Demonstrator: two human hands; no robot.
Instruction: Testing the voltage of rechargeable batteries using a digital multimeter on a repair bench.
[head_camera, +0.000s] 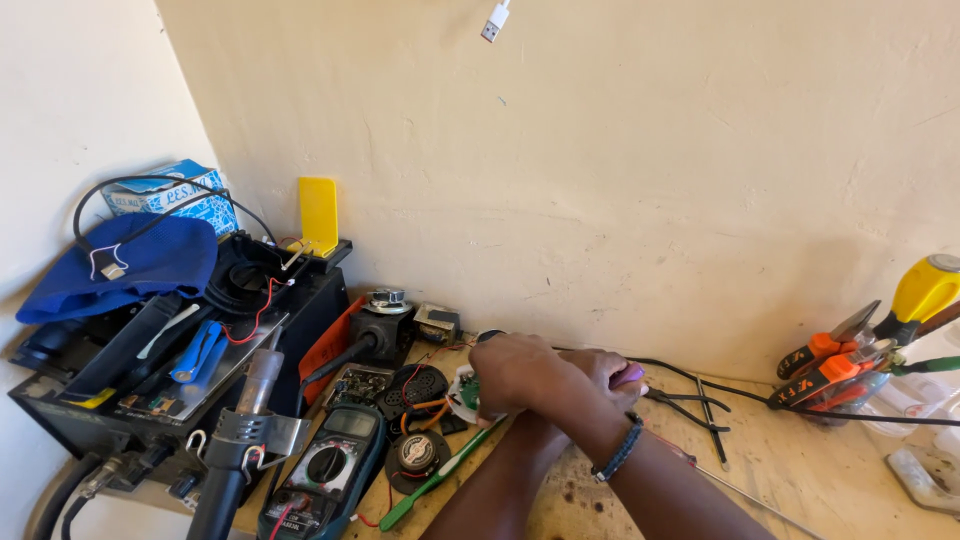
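Tightly hemmed: hands (540, 375) between multimeter (325, 465), wall (600, 150).

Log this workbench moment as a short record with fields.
setting: wooden workbench against a cream wall
left hand: on a small green circuit board
right hand: grips a purple-handled tool
near the hands: multimeter, green toothbrush, small speaker
far right: cutters and a yellow-handled screwdriver

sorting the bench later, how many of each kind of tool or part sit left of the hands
multimeter: 1
hot air gun: 1
round speakers: 3
green toothbrush: 1
Total: 6
The left hand rests on a small circuit board; the right hand grips a purple-handled tool.
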